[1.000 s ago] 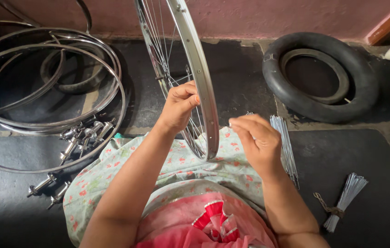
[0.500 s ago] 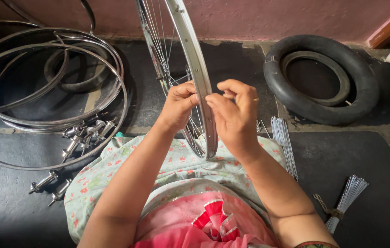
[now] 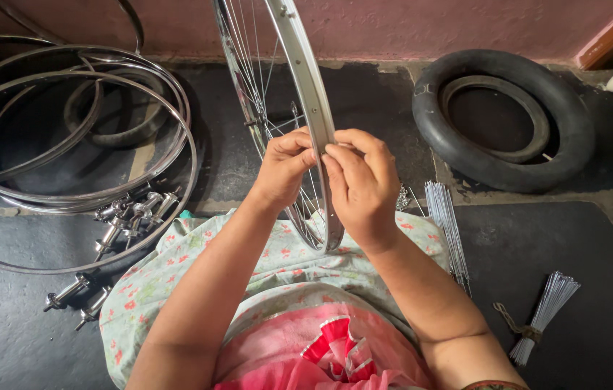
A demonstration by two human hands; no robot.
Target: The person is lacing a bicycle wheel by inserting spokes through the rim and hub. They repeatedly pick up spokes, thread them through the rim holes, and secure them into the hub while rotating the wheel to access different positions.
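Note:
A silver bicycle wheel rim with thin spokes stands upright on my lap, its lower edge resting on the floral cloth. My left hand grips the rim's left side with its fingers curled around it. My right hand presses against the rim's right side at the same height, fingertips pinched at the rim's edge. Whether something small sits between those fingertips is hidden.
Several bare metal rims lie stacked on the floor at the left, with metal hubs beside them. A black tyre lies at the right. Loose spokes and a tied spoke bundle lie to my right.
My right hand has come from the loose spokes at my right up to the rim and now meets my left hand there. The left hand stayed on the rim.

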